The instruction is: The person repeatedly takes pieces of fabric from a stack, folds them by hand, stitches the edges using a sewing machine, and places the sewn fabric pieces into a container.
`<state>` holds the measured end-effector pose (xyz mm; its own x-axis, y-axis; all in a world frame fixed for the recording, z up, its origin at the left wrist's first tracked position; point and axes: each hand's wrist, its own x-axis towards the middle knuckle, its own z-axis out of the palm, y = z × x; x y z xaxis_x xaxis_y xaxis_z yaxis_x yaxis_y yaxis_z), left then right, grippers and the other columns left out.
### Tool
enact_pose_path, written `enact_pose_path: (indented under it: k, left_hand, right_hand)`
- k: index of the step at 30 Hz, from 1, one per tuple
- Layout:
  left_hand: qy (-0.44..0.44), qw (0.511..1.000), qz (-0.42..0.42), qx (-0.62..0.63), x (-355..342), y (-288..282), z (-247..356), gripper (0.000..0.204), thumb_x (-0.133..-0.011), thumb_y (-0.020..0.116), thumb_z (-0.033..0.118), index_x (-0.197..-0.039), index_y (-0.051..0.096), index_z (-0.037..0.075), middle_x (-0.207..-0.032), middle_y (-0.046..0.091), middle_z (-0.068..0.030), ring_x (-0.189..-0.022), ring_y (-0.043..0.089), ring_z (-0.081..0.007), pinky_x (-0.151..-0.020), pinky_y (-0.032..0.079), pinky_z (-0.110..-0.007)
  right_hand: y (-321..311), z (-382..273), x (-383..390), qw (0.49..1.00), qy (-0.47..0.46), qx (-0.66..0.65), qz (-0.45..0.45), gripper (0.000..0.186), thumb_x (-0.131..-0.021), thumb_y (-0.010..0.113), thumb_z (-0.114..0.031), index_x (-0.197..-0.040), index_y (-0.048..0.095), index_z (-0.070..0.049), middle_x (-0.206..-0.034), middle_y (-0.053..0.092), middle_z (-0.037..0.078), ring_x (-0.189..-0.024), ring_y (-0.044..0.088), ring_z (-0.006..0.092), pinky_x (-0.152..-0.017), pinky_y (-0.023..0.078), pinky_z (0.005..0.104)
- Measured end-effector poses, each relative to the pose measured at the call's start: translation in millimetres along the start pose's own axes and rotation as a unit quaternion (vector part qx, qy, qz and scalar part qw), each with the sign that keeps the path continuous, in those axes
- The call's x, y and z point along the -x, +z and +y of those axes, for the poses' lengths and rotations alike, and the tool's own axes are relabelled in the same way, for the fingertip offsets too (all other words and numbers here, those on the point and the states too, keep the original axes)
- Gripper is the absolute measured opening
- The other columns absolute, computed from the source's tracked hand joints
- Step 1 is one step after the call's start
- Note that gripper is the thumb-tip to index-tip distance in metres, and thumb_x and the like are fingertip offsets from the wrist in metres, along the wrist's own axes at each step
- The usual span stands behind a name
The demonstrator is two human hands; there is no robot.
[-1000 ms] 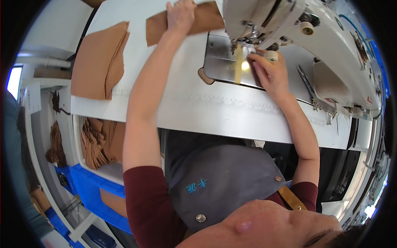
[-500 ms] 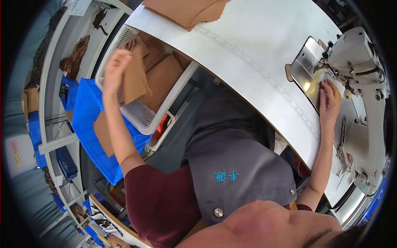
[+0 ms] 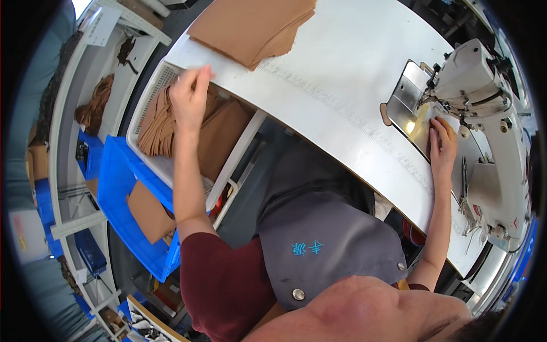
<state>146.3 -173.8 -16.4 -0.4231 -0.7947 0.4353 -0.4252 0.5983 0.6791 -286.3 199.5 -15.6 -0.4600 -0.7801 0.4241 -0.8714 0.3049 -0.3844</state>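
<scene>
The left hand point(image 3: 191, 94) hovered open, holding nothing, over soft tan fabric pieces point(image 3: 165, 122) in a white basket point(image 3: 149, 91); the right hand point(image 3: 442, 142) pressed flat, fingers extended, beside the sewing machine point(image 3: 478, 80)

The left arm is stretched forward and to the left, the elbow almost straight. The left hand point(image 3: 191, 94) is open, fingers spread and slightly bent, palm facing down. The right arm reaches far forward on the right side; the right hand point(image 3: 442, 147) lies flat, fingers together and extended.
</scene>
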Motion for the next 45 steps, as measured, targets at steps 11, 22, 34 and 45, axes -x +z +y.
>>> enact_pose_path:
  k: [11,22,34,45]
  left_hand:
    - [0.103,0.921,-0.368,-0.068,-200,47,20,0.019,-0.086,0.062,0.015,-0.097,0.065,0.000,-0.077,0.059,0.0010,-0.072,0.053,-0.0098,-0.066,0.044,-0.025]
    - [0.186,0.865,-0.443,-0.145,-12,127,169,0.044,-0.085,0.064,0.038,-0.113,0.063,0.004,-0.107,0.067,-0.0122,-0.100,0.062,-0.0272,-0.083,0.050,-0.041]
    - [0.428,0.851,-0.288,0.093,94,124,196,0.028,-0.076,0.069,0.012,-0.104,0.067,0.008,-0.118,0.062,-0.0080,-0.114,0.059,-0.0241,-0.099,0.042,-0.046]
    - [0.320,0.811,-0.489,0.030,-60,198,219,0.028,-0.080,0.072,0.027,-0.087,0.065,0.001,-0.082,0.063,-0.0123,-0.077,0.060,-0.0275,-0.069,0.047,-0.036]
  right_hand:
    - [-1,1,4,1.000,0.008,0.018,0.024,0.021,-0.092,0.060,-0.011,-0.111,0.067,-0.005,-0.119,0.064,0.010,-0.102,0.059,0.0287,-0.092,0.044,0.0366]
    - [-7,-24,6,0.989,-0.128,0.007,0.068,0.023,-0.084,0.068,-0.008,-0.106,0.067,-0.004,-0.109,0.067,0.012,-0.095,0.062,0.0295,-0.083,0.048,0.0382]
    - [-3,-71,29,0.985,-0.159,0.028,-0.062,0.035,-0.080,0.071,-0.016,-0.113,0.066,-0.005,-0.126,0.061,0.007,-0.110,0.055,0.0252,-0.089,0.044,0.0381]
    - [6,-67,41,0.985,-0.165,0.033,-0.043,0.026,-0.066,0.068,-0.002,-0.092,0.065,-0.003,-0.119,0.060,0.015,-0.103,0.058,0.0306,-0.086,0.047,0.0412]
